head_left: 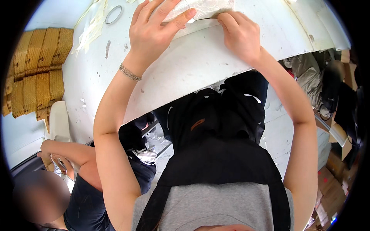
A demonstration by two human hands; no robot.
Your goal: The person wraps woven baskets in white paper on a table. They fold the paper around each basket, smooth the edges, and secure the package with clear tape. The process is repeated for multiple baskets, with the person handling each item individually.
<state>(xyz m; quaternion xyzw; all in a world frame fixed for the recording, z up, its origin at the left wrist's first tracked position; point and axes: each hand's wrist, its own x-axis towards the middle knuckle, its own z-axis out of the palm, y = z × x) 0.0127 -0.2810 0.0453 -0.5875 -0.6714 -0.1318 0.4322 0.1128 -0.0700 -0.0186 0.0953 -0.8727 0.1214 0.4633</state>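
Note:
A white package in shiny, creased plastic (216, 5) lies at the far part of the white table (185, 57), partly cut off by the top of the view. My left hand (156, 29), with a beaded bracelet on its wrist, rests at the package's left side. Its fingers are spread and the thumb lies on the near edge. At the right end of that edge, my right hand (242, 34) is closed, thumb and forefinger pinching the plastic; a thin dark line runs along the edge beside the fingertips.
A ring-shaped roll of tape (113, 14) lies at the far left of the table, near tape strips (90, 29). Stacked brown cardboard (38, 69) stands farther left. Another person (84, 192) sits at lower left. Cardboard boxes (335, 181) and bags crowd the right side.

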